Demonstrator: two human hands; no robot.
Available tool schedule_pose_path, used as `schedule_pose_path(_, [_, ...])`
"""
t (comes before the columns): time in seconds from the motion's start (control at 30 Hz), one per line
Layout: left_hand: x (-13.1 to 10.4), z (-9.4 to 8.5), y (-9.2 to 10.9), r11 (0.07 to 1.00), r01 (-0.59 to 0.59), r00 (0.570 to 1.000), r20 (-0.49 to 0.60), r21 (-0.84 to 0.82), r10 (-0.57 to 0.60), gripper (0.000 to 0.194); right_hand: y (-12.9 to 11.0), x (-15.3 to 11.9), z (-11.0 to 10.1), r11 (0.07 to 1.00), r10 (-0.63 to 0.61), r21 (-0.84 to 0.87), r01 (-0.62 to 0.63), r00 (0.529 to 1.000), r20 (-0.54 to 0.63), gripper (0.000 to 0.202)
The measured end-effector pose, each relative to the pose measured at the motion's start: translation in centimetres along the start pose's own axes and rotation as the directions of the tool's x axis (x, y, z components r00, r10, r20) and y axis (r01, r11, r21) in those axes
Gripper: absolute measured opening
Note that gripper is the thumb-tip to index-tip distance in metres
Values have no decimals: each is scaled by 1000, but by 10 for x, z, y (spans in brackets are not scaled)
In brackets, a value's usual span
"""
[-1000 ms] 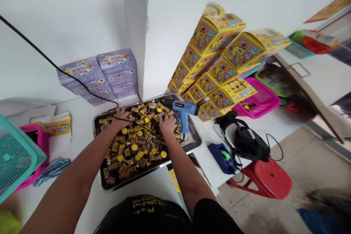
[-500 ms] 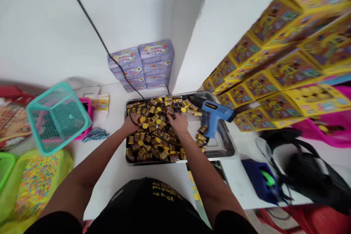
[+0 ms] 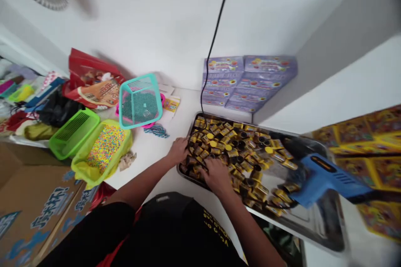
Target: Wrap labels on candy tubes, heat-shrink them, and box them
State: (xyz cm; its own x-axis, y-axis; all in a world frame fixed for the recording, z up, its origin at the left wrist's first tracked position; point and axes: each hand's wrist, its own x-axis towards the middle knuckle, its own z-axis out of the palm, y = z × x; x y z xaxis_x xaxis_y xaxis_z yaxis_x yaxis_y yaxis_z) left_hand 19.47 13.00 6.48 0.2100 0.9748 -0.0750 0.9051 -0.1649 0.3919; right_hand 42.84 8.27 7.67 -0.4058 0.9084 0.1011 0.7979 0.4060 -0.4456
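Note:
A shallow metal tray (image 3: 313,216) on the white table carries a heap of small yellow-and-brown labelled cylinders (image 3: 233,154), some with yellow caps and some showing dark ends. My left hand (image 3: 179,150) lies at the tray's left edge, its stretched fingers touching the outermost cylinders. In the heap near the front left corner rests my right hand (image 3: 217,174), fingers apart and their tips partly hidden among the pieces. A blue heat gun (image 3: 327,179) lies across the tray's right part. Its dark nozzle points back left.
A black cable (image 3: 216,33) hangs down to the tray. Purple boxes (image 3: 247,79) are stacked behind it, yellow boxes (image 3: 372,133) at right. To the left are a turquoise basket (image 3: 140,102), a yellow-lined basket of colourful sprinkles (image 3: 106,146), a green basket (image 3: 73,133) and a cardboard box (image 3: 40,204).
The view has swung left, bringing a fan and the cardboard box into sight. My right hand has moved to the heap's front left; my left hand has drawn back to the tray's edge.

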Motion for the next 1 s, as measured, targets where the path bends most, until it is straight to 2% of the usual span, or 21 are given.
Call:
schedule_pose_path(0.07, [-3,-15,-32,980,174,983,43,91,-179,36,-12,-7,10,999,-38,-13,38,999,2,27])
schedule_pose_path(0.13, [-2,-28,-65,937,321,945,27,140,-327,43,-18,-12,14,999,-33,-5,33,995,-92,27])
schedule_pose_path(0.23, [-2,-37,-104,892,428,898,44,146,-438,48,-25,-20,12,998,-38,44,49,972,-231,26])
schedule_pose_path(0.3, [-11,-34,-116,882,455,879,96,122,-467,40,-33,-27,11,992,-50,101,75,971,-232,24])
schedule_pose_path(0.37, [-29,-27,-118,873,480,861,148,81,-487,32,-41,-35,12,983,-54,166,82,985,-166,22])
schedule_pose_path(0.47, [-72,-18,-115,841,541,825,182,18,-535,28,-50,-46,22,970,-50,238,48,999,1,24])
schedule_pose_path(0.6, [-126,-23,-120,735,674,738,97,-70,-668,28,-55,-53,40,970,-63,244,3,969,237,23])
schedule_pose_path(0.63, [-134,-28,-122,712,698,716,69,-81,-695,28,-56,-53,44,972,-67,234,-2,956,287,22])
schedule_pose_path(0.7, [-137,-41,-125,628,728,653,-3,-275,-758,31,-59,-51,50,974,-82,224,-2,928,364,21])
schedule_pose_path(0.73, [-132,-49,-127,560,707,610,-28,-432,-792,34,-61,-50,53,974,-91,226,0,917,389,21])
schedule_pose_path(0.8, [-113,-68,-131,369,555,524,-31,-745,-851,42,-65,-47,57,972,-105,235,6,905,413,22])
schedule_pose_path(0.83, [-100,-79,-134,287,483,498,-10,-828,-867,47,-66,-45,58,972,-107,237,6,904,414,21])
schedule_pose_path(0.87, [-85,-91,-138,223,428,486,15,-876,-874,50,-68,-43,59,971,-108,239,7,905,412,21])
schedule_pose_path(0.9, [-70,-102,-142,115,348,468,67,-930,-881,51,-70,-41,60,970,-111,244,9,907,406,21])
schedule_pose_path(0.93, [-56,-113,-146,-107,182,421,176,-977,-890,49,-71,-39,61,967,-117,254,13,910,398,21])
schedule_pose_path(1.0, [-33,-133,-153,-245,41,389,241,-969,-889,38,-74,-34,61,957,-133,291,18,915,381,21])
